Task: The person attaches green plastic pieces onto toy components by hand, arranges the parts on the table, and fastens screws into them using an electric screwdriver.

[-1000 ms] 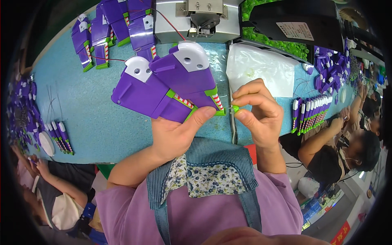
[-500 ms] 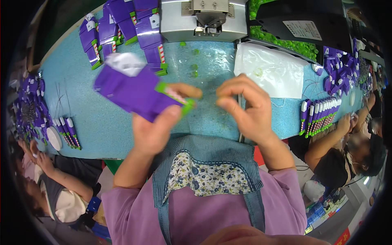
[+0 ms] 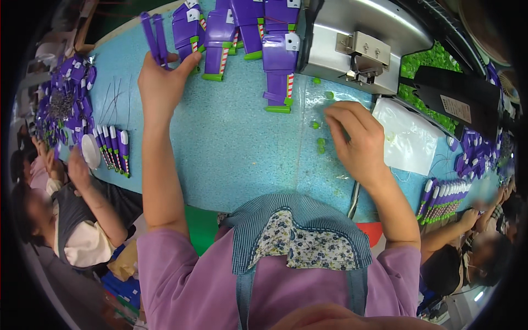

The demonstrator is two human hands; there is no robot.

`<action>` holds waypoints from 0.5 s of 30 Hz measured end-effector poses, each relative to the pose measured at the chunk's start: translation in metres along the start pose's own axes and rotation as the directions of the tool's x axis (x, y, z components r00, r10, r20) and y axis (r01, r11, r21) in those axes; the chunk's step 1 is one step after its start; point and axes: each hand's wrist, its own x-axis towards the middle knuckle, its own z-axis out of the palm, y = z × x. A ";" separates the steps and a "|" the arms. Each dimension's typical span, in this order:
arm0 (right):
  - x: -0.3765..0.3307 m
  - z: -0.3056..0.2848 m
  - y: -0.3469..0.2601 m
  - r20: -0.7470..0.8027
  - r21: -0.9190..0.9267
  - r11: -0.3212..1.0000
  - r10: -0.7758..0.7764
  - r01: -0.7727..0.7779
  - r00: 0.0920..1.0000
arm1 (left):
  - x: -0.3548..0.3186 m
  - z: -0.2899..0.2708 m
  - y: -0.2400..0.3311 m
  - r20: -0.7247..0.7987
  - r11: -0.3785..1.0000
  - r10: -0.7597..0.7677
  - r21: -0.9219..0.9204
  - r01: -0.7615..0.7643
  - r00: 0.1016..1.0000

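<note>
My left hand (image 3: pixel 162 82) is stretched toward the far left of the table. Its fingers are curled round a purple plastic piece (image 3: pixel 155 39), seen nearly edge-on as two narrow strips. The thumb lies apart, beside the green end of a flat purple part (image 3: pixel 186 30) with a red-and-white striped strip. My right hand (image 3: pixel 357 137) is over small green pieces (image 3: pixel 320 146), thumb and fingertips bent together in a pinch. Whatever is between those fingertips is too hidden to make out. More such purple parts (image 3: pixel 280 52) lie overlapping to the right of my left hand.
A metal machine (image 3: pixel 368 47) stands at the back, beside green pieces (image 3: pixel 426 66) and a black housing (image 3: pixel 443 93). A white plastic bag (image 3: pixel 410 135) lies right of my right hand. Rows of purple-and-white parts (image 3: pixel 446 201) lie at both sides, where other people work.
My left hand has moved far up and left with the purple piece, now turned edge-on. My right hand has gone to the loose green pieces. The whole view has shifted.
</note>
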 end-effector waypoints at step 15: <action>-0.035 -0.043 -0.033 -0.119 0.299 0.954 0.013 0.024 0.993 | -0.162 0.030 0.069 0.771 0.485 0.152 -0.604 0.632 0.619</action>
